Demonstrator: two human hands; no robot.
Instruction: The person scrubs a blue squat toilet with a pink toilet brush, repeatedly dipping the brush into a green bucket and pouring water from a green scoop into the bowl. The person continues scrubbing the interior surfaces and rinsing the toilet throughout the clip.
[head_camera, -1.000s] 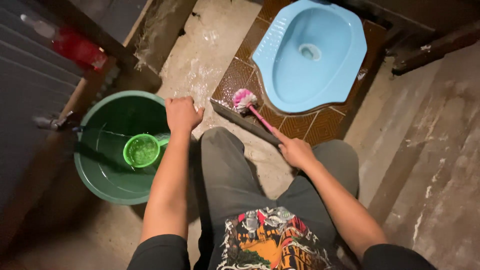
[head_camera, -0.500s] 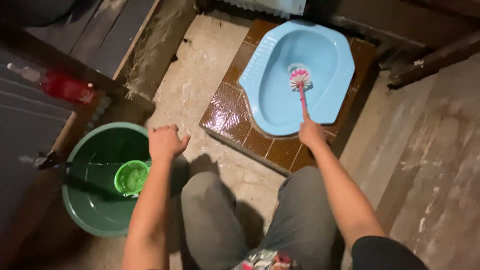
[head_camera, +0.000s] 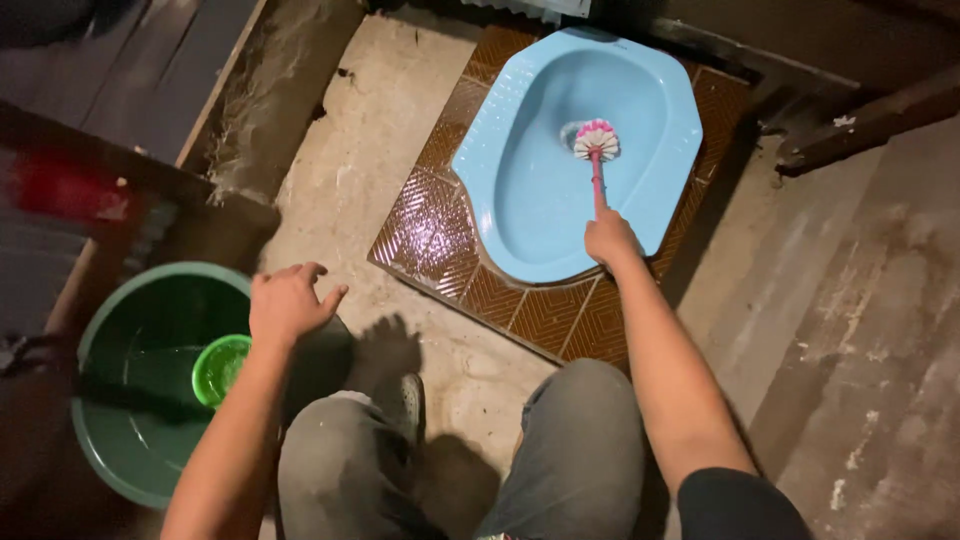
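Note:
My right hand (head_camera: 610, 240) grips the pink handle of a toilet brush (head_camera: 596, 150). Its pink and white bristle head rests at the drain hole of a light blue squat toilet pan (head_camera: 520, 190). The pan is set in a raised platform of brown patterned tiles (head_camera: 425, 215). My left hand (head_camera: 288, 300) hovers with fingers loosely spread over my left knee, holding nothing, close to the rim of a green basin (head_camera: 130, 470). A small bright green scoop (head_camera: 218, 368) floats in the basin's water.
My grey-trousered knees (head_camera: 570, 440) fill the bottom middle, with a shoe (head_camera: 405, 400) on the wet concrete floor. A red container (head_camera: 70, 190) sits on the dark ledge at left. Rough concrete rises at right; dark wooden beams (head_camera: 870, 115) lie behind the pan.
The brush went from the tile platform's edge into the pan, to the drain hole. My left hand went from a fist to loosely spread. The view shifted, pushing the basin down-left.

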